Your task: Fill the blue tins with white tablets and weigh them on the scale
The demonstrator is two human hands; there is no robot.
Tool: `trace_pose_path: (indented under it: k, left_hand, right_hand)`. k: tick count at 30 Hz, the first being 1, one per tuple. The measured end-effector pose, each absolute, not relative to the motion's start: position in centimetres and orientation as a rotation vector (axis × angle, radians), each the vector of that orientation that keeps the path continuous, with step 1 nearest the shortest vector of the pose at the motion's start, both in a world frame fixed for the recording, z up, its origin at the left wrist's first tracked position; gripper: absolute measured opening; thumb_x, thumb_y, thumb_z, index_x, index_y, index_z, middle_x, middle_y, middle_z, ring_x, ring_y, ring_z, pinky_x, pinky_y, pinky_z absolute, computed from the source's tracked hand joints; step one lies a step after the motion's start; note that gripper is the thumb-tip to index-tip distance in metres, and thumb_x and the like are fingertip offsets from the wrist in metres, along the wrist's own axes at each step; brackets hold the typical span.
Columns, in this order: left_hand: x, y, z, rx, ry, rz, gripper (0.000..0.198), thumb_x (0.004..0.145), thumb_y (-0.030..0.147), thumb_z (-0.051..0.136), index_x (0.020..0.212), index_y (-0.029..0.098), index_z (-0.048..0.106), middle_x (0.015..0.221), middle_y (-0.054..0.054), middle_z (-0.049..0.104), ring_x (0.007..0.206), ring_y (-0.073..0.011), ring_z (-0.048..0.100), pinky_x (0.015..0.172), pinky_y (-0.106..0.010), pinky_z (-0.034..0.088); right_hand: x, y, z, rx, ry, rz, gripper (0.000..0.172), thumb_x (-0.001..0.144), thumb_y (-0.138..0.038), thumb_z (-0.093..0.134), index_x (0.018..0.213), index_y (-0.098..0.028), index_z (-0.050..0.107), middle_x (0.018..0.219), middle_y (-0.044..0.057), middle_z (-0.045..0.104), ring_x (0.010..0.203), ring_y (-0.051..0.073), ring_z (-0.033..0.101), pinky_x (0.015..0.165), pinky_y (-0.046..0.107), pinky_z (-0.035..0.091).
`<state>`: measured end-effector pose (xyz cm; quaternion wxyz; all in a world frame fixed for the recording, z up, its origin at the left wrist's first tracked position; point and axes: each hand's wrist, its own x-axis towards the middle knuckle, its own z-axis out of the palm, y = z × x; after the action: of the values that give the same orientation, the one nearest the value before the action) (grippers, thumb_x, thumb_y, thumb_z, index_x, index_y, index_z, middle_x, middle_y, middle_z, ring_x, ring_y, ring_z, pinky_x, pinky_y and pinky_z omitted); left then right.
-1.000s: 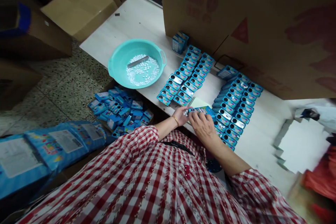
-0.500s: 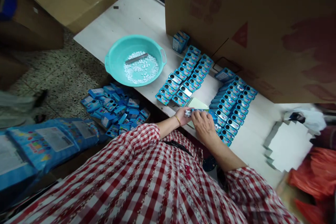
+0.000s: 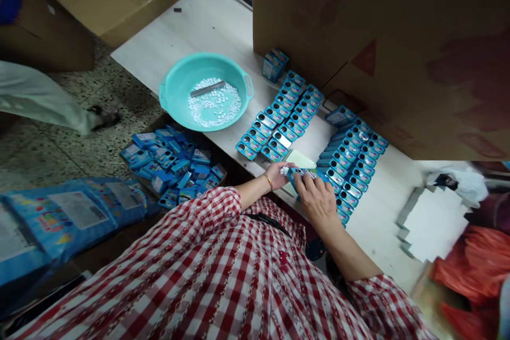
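My left hand, with a gold bracelet at its wrist, is cupped around a few small white tablets. My right hand grips a small blue box from above, its fingers wrapped over the side. The box lies tilted on its side, one end against the left palm and the tablets. Under the hands, a pale flat slab shows in part. To the left and right stand rows of similar blue boxes with round dark openings on top.
A turquoise basin holds white tablets and a grey bar. More blue boxes lie heaped below the table edge. A large carton walls off the back. Stacked white card and a red bag are at right. Someone's leg shows at left.
My right hand has shifted slightly right and down, uncovering more of the blue box. My left hand stays nearly in place. At far left, another person's leg has come further into view.
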<state>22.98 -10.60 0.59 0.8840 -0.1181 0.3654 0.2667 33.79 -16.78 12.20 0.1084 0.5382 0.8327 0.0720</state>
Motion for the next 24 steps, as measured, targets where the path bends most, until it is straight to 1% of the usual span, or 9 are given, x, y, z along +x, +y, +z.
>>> trace_pose_path:
  k: [3, 6, 9, 12, 14, 17, 19, 22, 24]
  left_hand:
    - [23.2, -10.7, 0.3, -0.271, 0.764, 0.565, 0.018, 0.077, 0.016, 0.044, 0.073, 0.011, 0.061, 0.058, -0.005, 0.06, 0.057, -0.0119, 0.055, 0.059, -0.024, 0.042]
    - [23.5, -10.7, -0.2, -0.264, 0.762, 0.55, 0.02, 0.078, 0.018, 0.044, 0.073, 0.01, 0.061, 0.061, -0.007, 0.061, 0.056, -0.0129, 0.056, 0.056, -0.025, 0.042]
    - [23.6, -10.6, -0.4, -0.266, 0.741, 0.557, 0.019, 0.078, 0.017, 0.044, 0.072, 0.01, 0.061, 0.061, -0.006, 0.061, 0.056, -0.0127, 0.056, 0.057, -0.025, 0.043]
    - [23.4, -10.5, -0.2, -0.276, 0.747, 0.588, 0.016, 0.077, 0.014, 0.045, 0.073, 0.01, 0.06, 0.061, -0.006, 0.061, 0.058, -0.0134, 0.057, 0.063, -0.027, 0.046]
    - [22.9, -10.4, 0.0, -0.27, 0.773, 0.592, 0.017, 0.078, 0.015, 0.044, 0.075, 0.009, 0.059, 0.064, -0.008, 0.062, 0.062, -0.0149, 0.059, 0.066, -0.029, 0.048]
    - [21.5, -10.3, 0.3, -0.261, 0.82, 0.594, 0.019, 0.08, 0.017, 0.043, 0.08, 0.008, 0.059, 0.069, -0.01, 0.063, 0.068, -0.0158, 0.061, 0.067, -0.027, 0.049]
    - [20.2, -10.6, 0.5, -0.261, 0.861, 0.611, 0.019, 0.081, 0.018, 0.042, 0.081, 0.008, 0.059, 0.069, -0.01, 0.064, 0.069, -0.0156, 0.062, 0.068, -0.026, 0.05]
    - [18.2, -11.3, 0.7, -0.252, 0.913, 0.633, 0.019, 0.081, 0.016, 0.042, 0.084, 0.008, 0.059, 0.07, -0.011, 0.064, 0.071, -0.0158, 0.062, 0.07, -0.027, 0.05]
    - [17.0, -12.1, 0.8, -0.245, 0.931, 0.629, 0.019, 0.081, 0.015, 0.042, 0.086, 0.008, 0.059, 0.071, -0.011, 0.064, 0.072, -0.0159, 0.062, 0.072, -0.027, 0.05]
  right_hand:
    - [34.0, -16.7, 11.5, 1.59, 2.456, 0.234, 0.031, 0.084, -0.015, 0.039, 0.113, -0.019, 0.049, 0.101, 0.009, 0.056, 0.078, 0.02, 0.043, 0.063, 0.033, 0.025]
    - [34.1, -16.8, 11.4, 1.607, 2.457, 0.23, 0.032, 0.083, -0.014, 0.04, 0.114, -0.019, 0.049, 0.102, 0.009, 0.056, 0.079, 0.02, 0.043, 0.064, 0.033, 0.026]
    - [34.7, -16.5, 11.5, 1.674, 2.449, 0.15, 0.032, 0.081, -0.015, 0.044, 0.112, -0.02, 0.049, 0.099, 0.008, 0.057, 0.079, 0.02, 0.044, 0.064, 0.032, 0.027]
    - [36.4, -16.0, 10.7, 1.883, 2.414, -0.042, 0.034, 0.076, -0.019, 0.05, 0.11, -0.021, 0.05, 0.099, 0.007, 0.056, 0.082, 0.02, 0.046, 0.067, 0.031, 0.032]
    - [38.0, -15.8, 9.4, 2.08, 2.414, -0.229, 0.034, 0.075, -0.022, 0.052, 0.108, -0.02, 0.05, 0.099, 0.007, 0.055, 0.085, 0.021, 0.048, 0.07, 0.031, 0.036]
    - [39.8, -15.7, 6.3, 2.397, 2.407, -0.534, 0.032, 0.074, -0.028, 0.052, 0.104, -0.019, 0.05, 0.096, 0.006, 0.055, 0.087, 0.021, 0.05, 0.075, 0.032, 0.041]
    - [40.3, -15.8, 4.0, 2.577, 2.37, -0.685, 0.032, 0.072, -0.031, 0.054, 0.102, -0.018, 0.05, 0.092, 0.006, 0.054, 0.085, 0.02, 0.051, 0.075, 0.033, 0.042]
    - [40.3, -16.0, 0.9, 2.747, 2.308, -0.812, 0.034, 0.071, -0.033, 0.055, 0.1, -0.017, 0.05, 0.089, 0.005, 0.054, 0.082, 0.02, 0.052, 0.075, 0.035, 0.043]
    - [40.2, -16.3, -0.3, 2.775, 2.302, -0.84, 0.033, 0.072, -0.032, 0.054, 0.101, -0.017, 0.05, 0.09, 0.006, 0.054, 0.083, 0.02, 0.052, 0.076, 0.035, 0.043]
